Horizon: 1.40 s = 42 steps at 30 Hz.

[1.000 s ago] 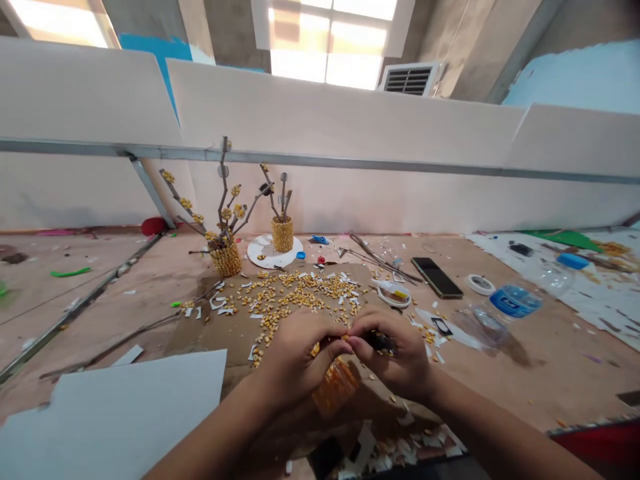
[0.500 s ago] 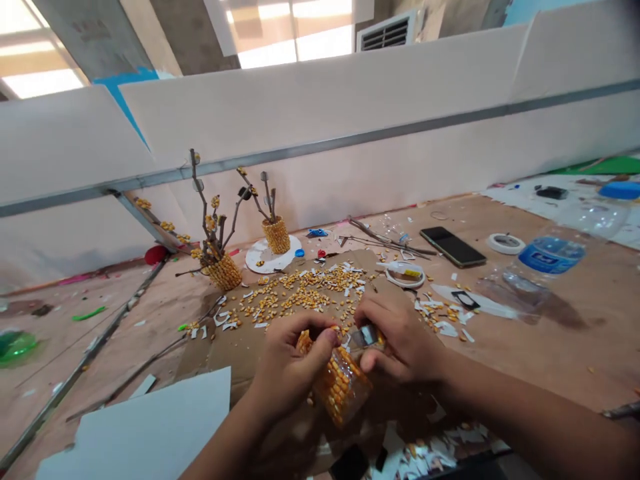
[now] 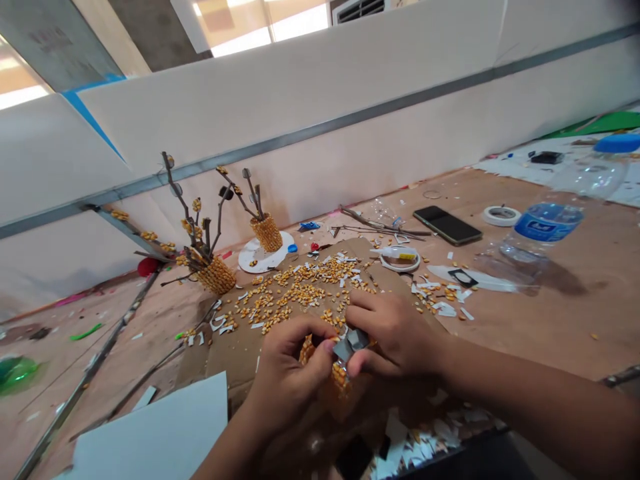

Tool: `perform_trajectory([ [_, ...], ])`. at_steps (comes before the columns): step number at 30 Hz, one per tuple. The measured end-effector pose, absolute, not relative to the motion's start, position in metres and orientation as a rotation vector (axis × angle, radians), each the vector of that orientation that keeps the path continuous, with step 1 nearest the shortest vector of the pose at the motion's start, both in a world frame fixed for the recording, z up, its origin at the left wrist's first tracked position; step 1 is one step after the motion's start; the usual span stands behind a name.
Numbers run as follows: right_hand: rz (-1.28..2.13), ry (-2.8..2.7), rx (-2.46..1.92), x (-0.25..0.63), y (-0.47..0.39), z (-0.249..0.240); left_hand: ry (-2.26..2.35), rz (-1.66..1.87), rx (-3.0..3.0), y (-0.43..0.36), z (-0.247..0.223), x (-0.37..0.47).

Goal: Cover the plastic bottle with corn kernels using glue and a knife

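Observation:
My left hand (image 3: 300,363) is closed round a clear plastic cup-like container (image 3: 341,383), whose side is covered with rows of yellow corn kernels. Its lower part lies in shadow. In my right hand (image 3: 387,333) is a small grey tool with a flat, blade-like end (image 3: 345,347), its exact kind unclear. That end meets the container's rim beside my left thumb. Beyond both hands, loose corn kernels (image 3: 300,293) and white scraps are scattered over a cardboard sheet (image 3: 240,357).
Two kernel-covered pots with twigs, a nearer one (image 3: 217,275) and a farther one (image 3: 267,233), stand back left. To the right are a phone (image 3: 447,225), a tape roll (image 3: 501,215), a glue tube (image 3: 395,253) and a water bottle (image 3: 547,223). White board (image 3: 155,430) lies front left.
The grey tool in my right hand has moved left and turned, from beside the container to its rim. My left hand keeps its hold. The camera view has tilted and shifted slightly.

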State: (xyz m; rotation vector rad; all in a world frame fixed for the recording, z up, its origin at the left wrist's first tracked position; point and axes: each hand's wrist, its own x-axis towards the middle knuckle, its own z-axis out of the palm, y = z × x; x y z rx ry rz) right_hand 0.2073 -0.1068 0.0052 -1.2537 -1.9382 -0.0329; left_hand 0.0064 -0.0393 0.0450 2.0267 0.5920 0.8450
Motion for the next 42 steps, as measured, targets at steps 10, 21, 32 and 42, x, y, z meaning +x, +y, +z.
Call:
perform_trajectory([
  [10,0.036,-2.013,-1.175,0.202,-0.111,0.0,0.332,0.958,2.182,-0.042,0.048,0.012],
  [21,0.11,-1.613,-1.246,0.219,-0.095,-0.002,0.385,0.97,1.996,-0.042,0.046,0.006],
  [32,0.147,-1.758,-0.698,0.206,-0.111,-0.001,0.517,0.836,2.182,-0.04,0.045,0.011],
  [42,0.133,-1.383,-1.187,0.219,-0.097,0.003,0.685,0.821,2.107,-0.032,0.041,0.01],
])
